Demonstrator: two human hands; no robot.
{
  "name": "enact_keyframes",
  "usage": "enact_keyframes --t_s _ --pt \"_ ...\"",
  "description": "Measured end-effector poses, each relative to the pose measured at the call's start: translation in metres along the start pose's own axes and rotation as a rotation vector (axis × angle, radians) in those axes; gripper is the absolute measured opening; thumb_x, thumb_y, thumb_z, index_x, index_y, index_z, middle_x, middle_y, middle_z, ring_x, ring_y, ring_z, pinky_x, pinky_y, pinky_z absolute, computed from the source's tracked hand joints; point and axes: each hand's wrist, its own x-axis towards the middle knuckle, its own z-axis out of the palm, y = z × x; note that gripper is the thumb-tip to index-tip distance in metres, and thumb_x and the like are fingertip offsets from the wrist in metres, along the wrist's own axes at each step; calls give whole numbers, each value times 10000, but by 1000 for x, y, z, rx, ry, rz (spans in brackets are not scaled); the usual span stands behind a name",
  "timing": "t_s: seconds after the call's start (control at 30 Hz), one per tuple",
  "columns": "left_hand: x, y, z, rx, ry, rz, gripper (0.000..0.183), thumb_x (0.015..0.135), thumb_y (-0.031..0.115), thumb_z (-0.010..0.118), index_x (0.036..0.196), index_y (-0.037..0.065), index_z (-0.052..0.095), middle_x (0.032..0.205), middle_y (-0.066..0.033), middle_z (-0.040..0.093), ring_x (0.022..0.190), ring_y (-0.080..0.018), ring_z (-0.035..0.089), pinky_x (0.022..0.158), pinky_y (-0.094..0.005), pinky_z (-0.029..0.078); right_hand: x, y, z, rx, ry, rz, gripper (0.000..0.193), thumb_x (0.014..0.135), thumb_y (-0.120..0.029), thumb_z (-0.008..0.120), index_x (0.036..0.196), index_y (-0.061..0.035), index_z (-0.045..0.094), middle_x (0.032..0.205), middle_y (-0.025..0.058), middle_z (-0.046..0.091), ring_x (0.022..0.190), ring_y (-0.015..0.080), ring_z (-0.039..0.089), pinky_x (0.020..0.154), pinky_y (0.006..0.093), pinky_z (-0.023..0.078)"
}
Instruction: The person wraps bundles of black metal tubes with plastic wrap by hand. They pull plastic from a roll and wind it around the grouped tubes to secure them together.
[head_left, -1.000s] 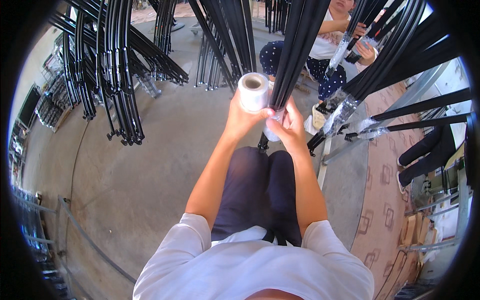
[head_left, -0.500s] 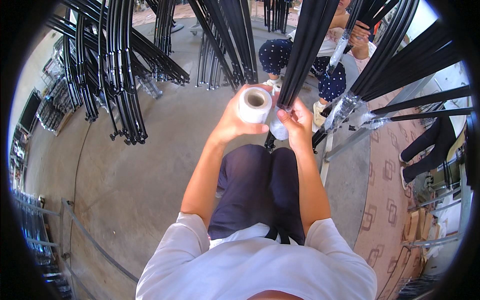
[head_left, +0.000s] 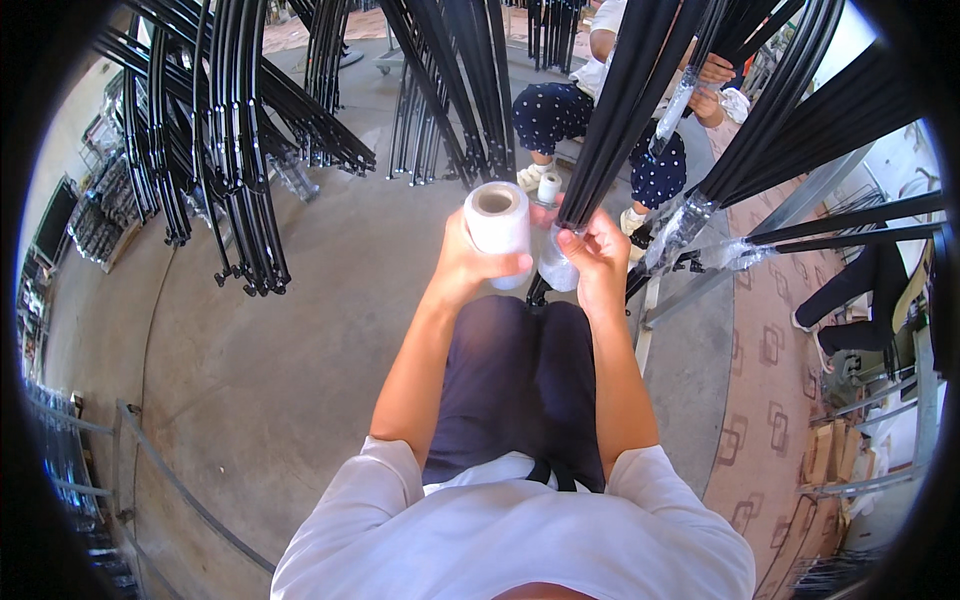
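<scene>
My left hand (head_left: 465,255) is closed round a roll of clear stretch film (head_left: 500,235), its hollow cardboard core facing up. With my right hand (head_left: 597,252) I grip a bundle of black metal tubes (head_left: 628,110) near its lower end. A sheet of clear film (head_left: 556,262) is wrapped on the bundle just below and beside my right fingers. The roll stands just left of the bundle, and the tubes slant up and away to the right. The undersides of both hands are hidden.
Opposite me sits a person in dotted trousers (head_left: 553,112), hands on another film-wrapped tube bundle (head_left: 672,112). More black tubes (head_left: 240,140) hang at the left. At the right, wrapped tube ends (head_left: 690,225) lie over a metal rail (head_left: 720,265). Another person's dark-clad legs (head_left: 862,295) stand farther right.
The film roll has tipped more upright and shifted slightly left and down in my left hand. My right hand keeps its grip on the bundle. The person opposite has leaned back somewhat.
</scene>
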Motion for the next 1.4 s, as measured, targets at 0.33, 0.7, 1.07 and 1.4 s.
enact_keyframes --t_s 0.33,0.7,1.07,1.4 --pt "14 -2 -4 -211 -16 19 505 541 143 703 990 -19 539 937 -103 595 896 -190 554 807 -315 424 7 -8 -1 -65 -44 -41 325 722 11 595 1044 25 550 997 68 559 878 130 541 814 239 388" --pt "-16 18 50 821 -101 428 488 519 112 746 960 27 555 952 -113 520 887 -294 482 798 -345 373 -1 19 4 -128 202 -90 130 738 -5 557 849 32 613 790 48 624 677 84 562 615 210 445" --pt "-18 -21 91 787 246 254 871 478 349 806 1103 -36 338 982 -156 356 908 -281 396 818 -354 354 -28 -13 -17 318 -3 24 794 743 -555 536 1231 42 345 1237 116 420 1103 190 444 931 305 342" --pt "-7 -20 50 502 274 283 312 753 159 630 1003 12 513 891 -72 503 812 -167 485 759 -292 392 -17 -19 -28 290 39 157 571 710 -304 639 1123 42 448 1049 119 539 942 196 539 804 330 453"
